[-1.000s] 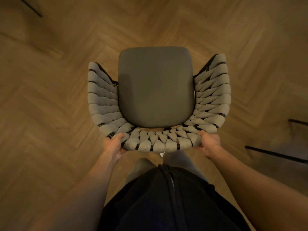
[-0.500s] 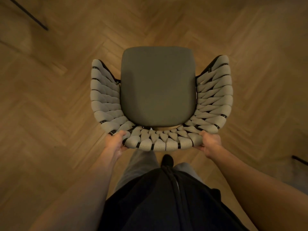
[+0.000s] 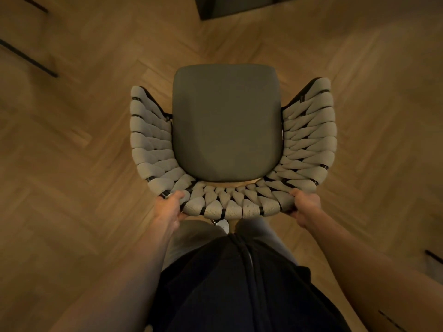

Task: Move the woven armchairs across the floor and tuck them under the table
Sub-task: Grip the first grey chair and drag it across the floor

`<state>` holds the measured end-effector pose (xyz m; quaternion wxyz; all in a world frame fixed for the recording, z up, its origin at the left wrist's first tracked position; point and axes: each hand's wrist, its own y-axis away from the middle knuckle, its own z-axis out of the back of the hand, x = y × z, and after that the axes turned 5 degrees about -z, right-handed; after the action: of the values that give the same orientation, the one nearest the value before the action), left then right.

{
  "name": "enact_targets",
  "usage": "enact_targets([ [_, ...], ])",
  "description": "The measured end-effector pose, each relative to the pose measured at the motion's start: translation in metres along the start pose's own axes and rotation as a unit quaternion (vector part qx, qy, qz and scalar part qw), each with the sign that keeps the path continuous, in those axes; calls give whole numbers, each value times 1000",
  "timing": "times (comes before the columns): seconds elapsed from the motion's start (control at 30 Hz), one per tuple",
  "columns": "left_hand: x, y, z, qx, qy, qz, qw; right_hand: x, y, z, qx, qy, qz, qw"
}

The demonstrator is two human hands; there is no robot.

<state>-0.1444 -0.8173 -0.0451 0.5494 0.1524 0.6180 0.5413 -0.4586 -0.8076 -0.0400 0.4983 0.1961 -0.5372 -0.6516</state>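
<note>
Head view, looking straight down. Woven armchair [image 3: 230,140] stands on the herringbone wood floor [image 3: 72,164] directly in front of me, its back toward my body, its seat opening away from me.

My left hand [image 3: 169,207] grips the back rim at its left end, fingers curled round the rope-wrapped frame. My right hand [image 3: 305,206] grips the same rim at its right end, curled round it likewise. Both forearms reach forward and slightly inward.

Grey seat cushion [image 3: 226,121] fills the middle of the chair; pale woven rope [image 3: 309,137] runs round the back and both arms, with bits of dark frame showing between the wraps.

A dark rectangular shape [image 3: 239,7] sits at the top edge of the frame, beyond the chair's front and well apart from it (could be the table, but I cannot tell from here).

Thin dark bars [image 3: 28,58] lie at the upper left over the floor; another dark bar [image 3: 434,256] shows at the right edge.

My dark top [image 3: 239,288] and grey trousers [image 3: 189,238] fill the lower middle, just behind the chair back. The light is warm and dim.
</note>
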Motion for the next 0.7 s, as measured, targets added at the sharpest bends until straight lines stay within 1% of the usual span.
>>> enact_targets([
  [0.2, -64, -30, -46, 10, -1, 4, 1000, 76, -4, -39, 10, -4, 6, 1000],
  [0.33, -104, -53, -80, 2, 1, 3, 1000, 131, -13, -65, 14, 1, 13, 1000],
  [0.5, -159, -79, -137, -7, 5, 4, 1000, 215, -29, -98, 36, 5, 23, 999],
  [0.63, -201, -96, -180, -28, 19, 9, 999, 283, -40, -123, 38, 17, 19, 999],
  [0.7, -221, -104, -202, -25, 28, 9, 999, 315, -47, -134, 40, 24, 22, 999],
])
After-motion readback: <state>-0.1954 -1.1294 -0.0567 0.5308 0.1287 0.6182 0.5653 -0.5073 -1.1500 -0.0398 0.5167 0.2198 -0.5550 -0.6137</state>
